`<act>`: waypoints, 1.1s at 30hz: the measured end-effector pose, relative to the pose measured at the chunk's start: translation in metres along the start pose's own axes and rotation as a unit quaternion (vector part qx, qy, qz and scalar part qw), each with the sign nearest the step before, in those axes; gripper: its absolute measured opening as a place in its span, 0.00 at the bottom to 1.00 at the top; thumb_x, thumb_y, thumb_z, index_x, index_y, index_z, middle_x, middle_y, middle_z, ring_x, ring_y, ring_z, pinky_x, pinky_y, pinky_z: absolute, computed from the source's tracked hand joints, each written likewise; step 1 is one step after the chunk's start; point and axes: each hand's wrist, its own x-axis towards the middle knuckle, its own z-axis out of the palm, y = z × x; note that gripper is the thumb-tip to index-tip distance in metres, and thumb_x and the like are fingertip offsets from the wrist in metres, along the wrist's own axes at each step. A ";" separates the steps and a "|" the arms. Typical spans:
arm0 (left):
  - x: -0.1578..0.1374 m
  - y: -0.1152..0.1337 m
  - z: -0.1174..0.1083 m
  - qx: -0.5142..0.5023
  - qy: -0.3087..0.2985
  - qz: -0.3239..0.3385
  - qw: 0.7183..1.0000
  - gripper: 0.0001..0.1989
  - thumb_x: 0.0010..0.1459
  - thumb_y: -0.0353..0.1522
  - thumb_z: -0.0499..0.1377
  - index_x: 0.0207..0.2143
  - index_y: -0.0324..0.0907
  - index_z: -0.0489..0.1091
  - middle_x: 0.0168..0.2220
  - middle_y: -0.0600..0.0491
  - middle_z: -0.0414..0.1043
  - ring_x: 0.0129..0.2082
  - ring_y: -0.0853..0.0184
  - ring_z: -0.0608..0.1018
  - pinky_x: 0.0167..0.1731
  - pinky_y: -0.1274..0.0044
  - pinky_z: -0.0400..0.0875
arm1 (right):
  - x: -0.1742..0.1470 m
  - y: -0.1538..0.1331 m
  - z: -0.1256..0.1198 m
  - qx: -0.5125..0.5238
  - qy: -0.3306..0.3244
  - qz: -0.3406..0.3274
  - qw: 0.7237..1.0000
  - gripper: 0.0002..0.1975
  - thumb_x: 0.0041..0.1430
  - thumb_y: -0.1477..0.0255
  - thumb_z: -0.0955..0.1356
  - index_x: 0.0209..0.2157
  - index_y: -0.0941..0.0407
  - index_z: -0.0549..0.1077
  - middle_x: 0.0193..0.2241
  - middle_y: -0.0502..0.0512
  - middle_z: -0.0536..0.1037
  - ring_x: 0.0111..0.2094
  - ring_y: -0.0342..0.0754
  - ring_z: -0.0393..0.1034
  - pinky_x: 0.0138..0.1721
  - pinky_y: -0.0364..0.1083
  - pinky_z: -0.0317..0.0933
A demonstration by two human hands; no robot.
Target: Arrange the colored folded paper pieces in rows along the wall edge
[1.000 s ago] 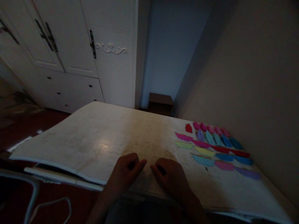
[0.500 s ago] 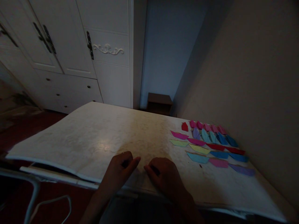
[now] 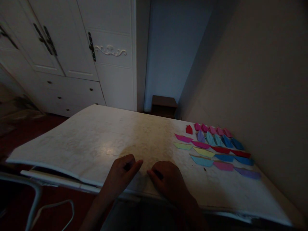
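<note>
My left hand (image 3: 124,170) rests near the table's front edge, its fingers curled into a loose fist and the thumb pointing right. Facing it across a small gap is my right hand (image 3: 166,176), curled the same way. Nothing shows in either hand. To the right, folded paper boats stand in rows: a light blue boat (image 3: 201,161) is among those nearest my right hand, beside a pink boat (image 3: 223,166) and a purple boat (image 3: 247,173). Farther back are a yellow boat (image 3: 204,152) and a small red folded paper piece (image 3: 189,129).
The pale marbled table (image 3: 79,141) spreads ahead and to the left. A white wardrobe (image 3: 115,83) stands behind it, with a brown cabinet (image 3: 164,101) in the far corner. A wall (image 3: 264,80) runs along the right; a metal chair frame (image 3: 36,199) is at lower left.
Both hands keep the same curled pose and place. The view has shifted very slightly; the paper boats have not moved on the table.
</note>
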 end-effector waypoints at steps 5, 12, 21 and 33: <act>0.000 -0.005 0.002 0.000 0.006 0.005 1.000 0.22 0.58 0.44 0.55 0.17 0.42 0.55 0.17 0.60 0.52 0.19 0.73 0.58 0.20 0.79 0.53 | 0.001 0.002 0.002 0.005 0.002 -0.004 1.000 0.10 0.62 0.70 0.67 0.27 0.56 0.72 0.26 0.50 0.76 0.29 0.45 0.67 0.35 0.45 0.54; 0.000 -0.004 0.001 0.000 0.003 0.011 1.000 0.22 0.58 0.44 0.55 0.18 0.42 0.56 0.18 0.60 0.52 0.19 0.73 0.59 0.21 0.79 0.54 | -0.001 0.001 0.001 0.003 -0.001 -0.002 1.000 0.10 0.62 0.69 0.67 0.27 0.56 0.72 0.26 0.50 0.76 0.29 0.46 0.68 0.34 0.45 0.54; 0.001 -0.004 0.002 0.004 0.005 0.006 1.000 0.22 0.58 0.44 0.56 0.18 0.42 0.55 0.18 0.60 0.52 0.19 0.73 0.59 0.21 0.79 0.54 | -0.001 0.004 0.002 0.005 -0.003 -0.014 1.000 0.10 0.62 0.69 0.67 0.27 0.56 0.72 0.26 0.51 0.76 0.30 0.46 0.68 0.35 0.45 0.54; 0.026 0.022 0.012 0.057 -0.090 0.063 0.992 0.19 0.60 0.46 0.54 0.24 0.41 0.64 0.22 0.57 0.62 0.22 0.71 0.65 0.22 0.79 0.59 | -0.050 0.054 -0.071 0.112 0.073 -0.015 0.991 0.14 0.65 0.62 0.64 0.30 0.54 0.74 0.28 0.52 0.76 0.31 0.45 0.70 0.34 0.43 0.62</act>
